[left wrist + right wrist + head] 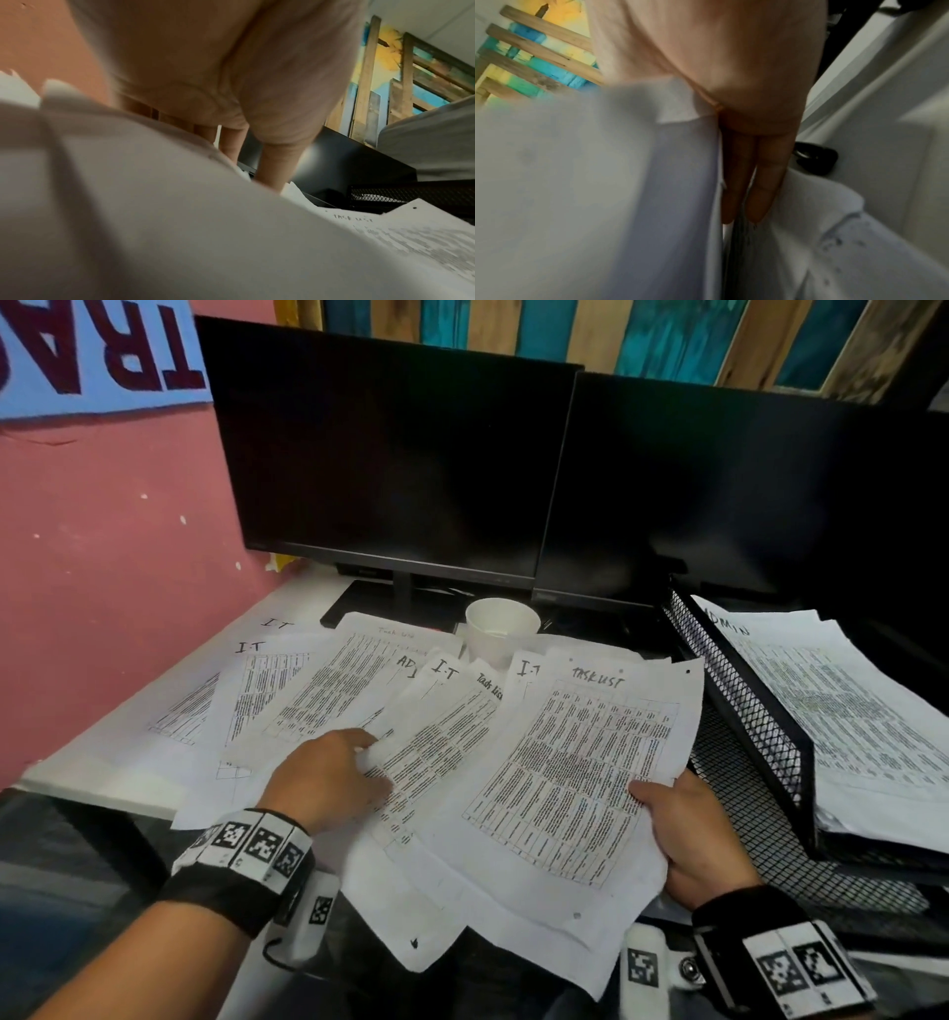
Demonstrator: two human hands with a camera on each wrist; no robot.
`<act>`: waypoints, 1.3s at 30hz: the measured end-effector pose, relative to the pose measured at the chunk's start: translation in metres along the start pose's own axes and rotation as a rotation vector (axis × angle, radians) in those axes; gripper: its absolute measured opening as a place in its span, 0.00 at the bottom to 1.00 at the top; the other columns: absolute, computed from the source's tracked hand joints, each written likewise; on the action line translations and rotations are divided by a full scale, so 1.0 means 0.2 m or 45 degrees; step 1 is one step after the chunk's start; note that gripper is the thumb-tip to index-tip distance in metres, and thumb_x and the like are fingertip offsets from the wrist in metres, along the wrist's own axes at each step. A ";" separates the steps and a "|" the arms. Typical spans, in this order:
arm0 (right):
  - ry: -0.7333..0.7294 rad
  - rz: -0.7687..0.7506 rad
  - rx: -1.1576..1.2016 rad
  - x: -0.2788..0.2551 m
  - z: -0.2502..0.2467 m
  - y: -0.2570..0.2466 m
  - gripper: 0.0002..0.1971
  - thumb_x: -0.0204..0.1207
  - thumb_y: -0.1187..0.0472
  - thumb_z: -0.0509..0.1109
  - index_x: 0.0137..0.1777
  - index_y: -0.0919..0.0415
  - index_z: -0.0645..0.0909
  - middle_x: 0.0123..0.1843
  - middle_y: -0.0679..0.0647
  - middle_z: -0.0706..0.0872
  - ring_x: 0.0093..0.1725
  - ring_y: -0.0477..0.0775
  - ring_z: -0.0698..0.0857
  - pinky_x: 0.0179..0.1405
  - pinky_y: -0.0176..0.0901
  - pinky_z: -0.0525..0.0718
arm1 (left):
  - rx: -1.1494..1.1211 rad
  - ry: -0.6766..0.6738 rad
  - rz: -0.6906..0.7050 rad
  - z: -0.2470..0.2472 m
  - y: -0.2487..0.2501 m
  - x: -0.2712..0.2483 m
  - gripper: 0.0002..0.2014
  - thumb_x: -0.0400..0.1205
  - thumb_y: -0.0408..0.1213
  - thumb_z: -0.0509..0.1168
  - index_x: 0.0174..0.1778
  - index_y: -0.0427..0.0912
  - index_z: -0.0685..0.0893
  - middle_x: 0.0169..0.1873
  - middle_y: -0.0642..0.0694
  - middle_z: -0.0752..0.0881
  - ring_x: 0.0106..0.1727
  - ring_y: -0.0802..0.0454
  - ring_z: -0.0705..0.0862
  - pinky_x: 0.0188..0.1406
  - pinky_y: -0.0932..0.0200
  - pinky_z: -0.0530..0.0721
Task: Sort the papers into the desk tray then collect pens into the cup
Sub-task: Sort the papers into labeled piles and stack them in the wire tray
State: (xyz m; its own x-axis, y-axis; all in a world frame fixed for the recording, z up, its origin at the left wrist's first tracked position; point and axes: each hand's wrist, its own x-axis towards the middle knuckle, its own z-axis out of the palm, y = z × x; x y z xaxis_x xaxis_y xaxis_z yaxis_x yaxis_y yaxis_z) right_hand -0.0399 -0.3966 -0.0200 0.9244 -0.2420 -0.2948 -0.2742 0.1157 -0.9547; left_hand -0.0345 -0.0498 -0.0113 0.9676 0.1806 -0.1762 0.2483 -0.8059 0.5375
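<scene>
My right hand (693, 834) grips the near right edge of a printed sheet (575, 778) headed in handwriting, thumb on top; in the right wrist view its fingers (759, 182) lie straight beneath the paper, so the sheet is pinched between thumb and fingers. My left hand (328, 778) rests on the spread of papers (318, 690) to its left, with thumb and fingertips closing on the edge of a neighbouring sheet (426, 742); the left wrist view shows its fingers (275, 162) reaching down to the paper, but whether that sheet is truly gripped I cannot tell.

Beyond both hands, more sheets fan across the desk (97, 762), overlapping one another. A white cup (500, 629) stands behind them, before the two dark monitors (400, 464). To the right of my right hand sits the black mesh tray (755, 711), already holding a stack of papers (847, 711) in its upper tier. No pens are visible.

Handling, as I judge it: single sheets are light, limp and slide easily over each other. An edge hold with fingers underneath suits them; a corner pinch alone would let the sheet droop and crease. Overlapped neighbours may drag along when one is lifted.
</scene>
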 end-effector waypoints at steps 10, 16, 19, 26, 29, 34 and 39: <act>-0.088 -0.033 -0.048 0.02 0.01 0.05 0.19 0.87 0.78 0.65 0.66 0.58 0.88 0.60 0.58 0.96 0.59 0.64 0.95 0.63 0.71 0.91 | -0.164 0.317 0.093 -0.16 -0.11 -0.05 0.15 0.83 0.50 0.75 0.29 0.66 0.86 0.27 0.63 0.87 0.34 0.55 0.87 0.32 0.60 0.75; -0.074 0.012 -0.059 0.02 0.02 0.04 0.19 0.88 0.77 0.64 0.61 0.55 0.90 0.58 0.56 0.97 0.56 0.62 0.95 0.56 0.59 0.93 | -0.360 0.500 0.060 -0.25 -0.17 -0.04 0.10 0.89 0.42 0.68 0.44 0.59 0.87 0.42 0.51 0.89 0.49 0.41 0.87 0.46 0.51 0.78; -0.091 0.014 -0.050 0.02 0.01 0.04 0.19 0.88 0.78 0.64 0.62 0.56 0.90 0.59 0.58 0.96 0.58 0.63 0.95 0.62 0.63 0.91 | -0.496 0.626 0.024 -0.27 -0.24 -0.03 0.07 0.91 0.42 0.65 0.51 0.50 0.87 0.51 0.46 0.87 0.53 0.41 0.82 0.54 0.46 0.78; -0.174 0.017 0.051 0.00 0.03 0.01 0.21 0.87 0.79 0.63 0.67 0.57 0.88 0.61 0.59 0.96 0.60 0.63 0.95 0.63 0.64 0.89 | -1.102 0.632 -0.055 -0.26 -0.32 -0.02 0.11 0.90 0.41 0.63 0.45 0.53 0.88 0.37 0.44 0.87 0.40 0.44 0.82 0.40 0.48 0.77; -0.198 0.057 0.129 -0.02 0.08 -0.01 0.21 0.88 0.78 0.60 0.66 0.56 0.88 0.59 0.57 0.97 0.56 0.61 0.96 0.56 0.62 0.93 | -1.110 0.464 -0.043 -0.14 -0.22 -0.04 0.09 0.90 0.39 0.62 0.47 0.50 0.87 0.23 0.53 0.82 0.25 0.51 0.76 0.30 0.56 0.71; -0.174 0.095 0.283 -0.05 0.17 0.00 0.17 0.95 0.59 0.58 0.75 0.59 0.84 0.66 0.61 0.94 0.65 0.64 0.92 0.72 0.66 0.86 | -0.894 0.278 0.021 0.09 -0.09 -0.03 0.08 0.90 0.36 0.61 0.50 0.50 0.85 0.22 0.51 0.81 0.24 0.49 0.77 0.30 0.52 0.75; -0.350 0.034 0.013 -0.06 0.19 0.05 0.19 0.91 0.67 0.66 0.80 0.55 0.79 0.70 0.58 0.92 0.68 0.61 0.92 0.74 0.69 0.85 | -0.510 0.011 0.269 0.22 0.08 -0.12 0.11 0.89 0.37 0.65 0.51 0.61 0.78 0.29 0.59 0.88 0.24 0.62 0.77 0.30 0.58 0.77</act>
State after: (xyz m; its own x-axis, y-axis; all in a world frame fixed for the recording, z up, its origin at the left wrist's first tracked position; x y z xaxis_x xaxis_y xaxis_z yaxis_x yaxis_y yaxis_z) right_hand -0.0439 -0.3557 -0.0236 0.9546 0.0313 -0.2963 -0.2979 0.1284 -0.9459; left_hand -0.0562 -0.0917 -0.0358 0.9989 0.0414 -0.0225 0.0415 -0.5444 0.8378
